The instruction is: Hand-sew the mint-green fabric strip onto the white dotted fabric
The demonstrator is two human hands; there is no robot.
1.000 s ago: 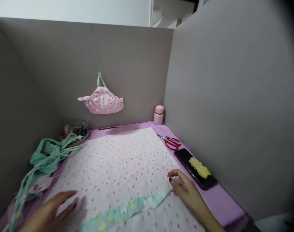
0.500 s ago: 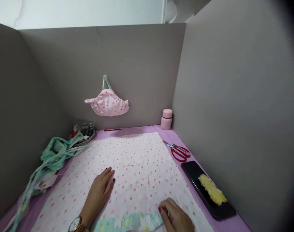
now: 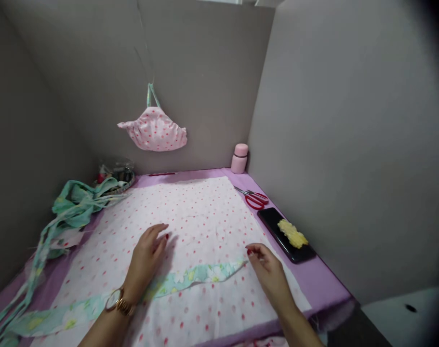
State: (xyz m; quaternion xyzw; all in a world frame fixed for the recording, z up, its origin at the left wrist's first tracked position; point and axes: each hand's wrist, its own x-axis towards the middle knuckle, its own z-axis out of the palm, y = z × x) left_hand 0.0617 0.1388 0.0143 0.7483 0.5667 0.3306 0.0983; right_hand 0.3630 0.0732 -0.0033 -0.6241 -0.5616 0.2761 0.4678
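A white fabric with red dots lies spread over the purple table. Across it runs a mint floral strip from lower left toward the right. My left hand, a gold watch on its wrist, lies flat on the fabric with its fingers stretched out, just above the strip. My right hand rests at the strip's right end, fingertips curled together in a pinch at the strip's tip.
Red scissors and a black phone with a yellow piece on it lie along the right wall. A pink bottle stands in the corner. A dotted pouch hangs on the back wall. Green fabric strips and a sewing basket sit at left.
The view tilted down, showing more of the floral strip. My right hand moved up and right along the strip to its end. My left hand stayed flat on the fabric.
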